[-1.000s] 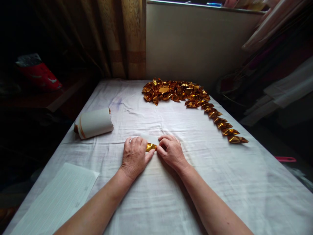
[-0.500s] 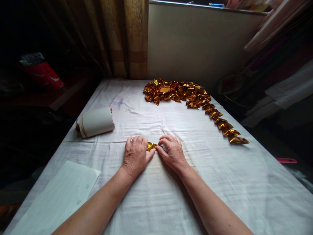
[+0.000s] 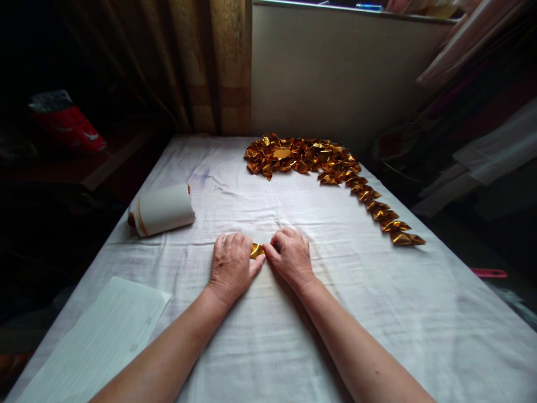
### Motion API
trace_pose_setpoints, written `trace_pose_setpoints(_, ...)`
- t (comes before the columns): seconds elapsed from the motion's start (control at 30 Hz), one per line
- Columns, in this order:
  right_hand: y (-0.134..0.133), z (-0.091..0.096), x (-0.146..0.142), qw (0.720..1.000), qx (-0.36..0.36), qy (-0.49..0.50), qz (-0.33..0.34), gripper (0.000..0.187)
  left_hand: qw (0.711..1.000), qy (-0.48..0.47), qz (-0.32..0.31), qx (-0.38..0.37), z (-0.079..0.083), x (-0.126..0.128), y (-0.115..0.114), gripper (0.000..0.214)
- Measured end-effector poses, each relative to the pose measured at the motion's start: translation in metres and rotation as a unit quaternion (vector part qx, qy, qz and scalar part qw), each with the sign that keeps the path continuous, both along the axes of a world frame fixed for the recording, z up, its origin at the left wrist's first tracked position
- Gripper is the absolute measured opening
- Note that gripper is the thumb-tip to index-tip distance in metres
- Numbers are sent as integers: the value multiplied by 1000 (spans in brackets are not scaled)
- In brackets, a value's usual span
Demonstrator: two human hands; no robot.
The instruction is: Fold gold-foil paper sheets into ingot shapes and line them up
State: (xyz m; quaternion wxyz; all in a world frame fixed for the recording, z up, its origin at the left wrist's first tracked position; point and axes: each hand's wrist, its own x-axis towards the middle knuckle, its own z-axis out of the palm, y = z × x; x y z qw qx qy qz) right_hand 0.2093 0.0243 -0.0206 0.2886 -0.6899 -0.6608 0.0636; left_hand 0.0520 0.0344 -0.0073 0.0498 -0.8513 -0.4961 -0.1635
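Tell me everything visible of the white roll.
The roll looks like white paper, with a rust-coloured band near its left end and brown at both ends; the right edge is jagged. It lies on its side on the cloth, beyond the sheet, left of the left hand. No hand touches it.

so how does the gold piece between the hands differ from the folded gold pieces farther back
The gold piece is between the left hand and right hand; the folded gold pieces lie untouched. The gold piece shows only as a small patch, partly hidden; the folded gold pieces are many, heaped at the back and trailing along the right. Both are shiny gold.
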Motion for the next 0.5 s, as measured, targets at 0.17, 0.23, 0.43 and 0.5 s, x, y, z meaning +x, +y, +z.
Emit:
trace_pose_setpoints(0.17,-3,-2,6,1000,3,-2,25,14,1000,-3,2,-5,1,0,0,25)
trace_pose_setpoints(0.23,-6,-3,10,998,7,4,62,8,1000,-7,1,-5,0,-1,0,25)
trace_pose_setpoints(0.43,-11,-5,18,997,6,31,75,4,1000,-16,-2,-11,0,-1,0,24)
trace_pose_setpoints(0.5,-10,-6,18,996,2,49,76,6,1000,-10,-1,-14,1,-1,-1,23)
